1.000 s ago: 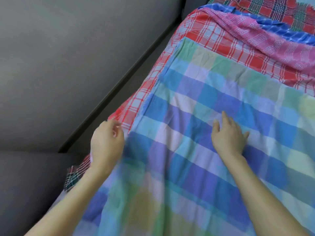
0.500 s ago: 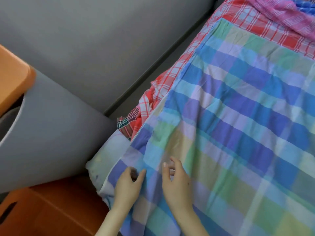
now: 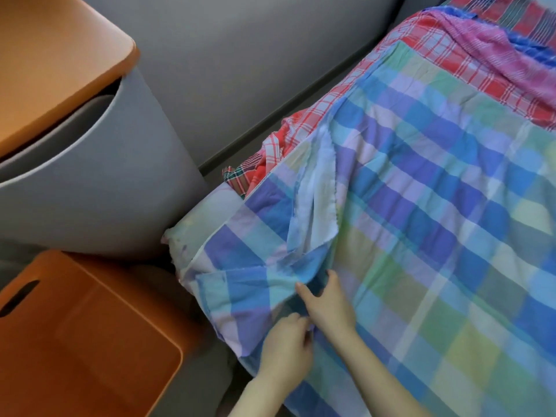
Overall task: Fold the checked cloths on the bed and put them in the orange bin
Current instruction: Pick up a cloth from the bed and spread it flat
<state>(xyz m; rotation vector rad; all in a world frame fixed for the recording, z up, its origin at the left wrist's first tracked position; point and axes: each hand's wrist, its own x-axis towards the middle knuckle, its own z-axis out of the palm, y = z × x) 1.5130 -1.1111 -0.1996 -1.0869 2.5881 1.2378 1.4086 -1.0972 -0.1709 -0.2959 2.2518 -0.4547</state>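
Grey tub (image 3: pixel 114 188) near grey wall (image 3: pixel 240 55)

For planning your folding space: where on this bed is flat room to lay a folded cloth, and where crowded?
Free: the flat blue-green checked cloth right of the hands, bordered by the red checked cloth. Crowded: the bed corner where left hand and right hand grip bunched folds, and the far end under the rumpled pink cloth.

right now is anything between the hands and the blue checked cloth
Nothing visible. The left hand and right hand both grip the blue checked cloth at its near corner.
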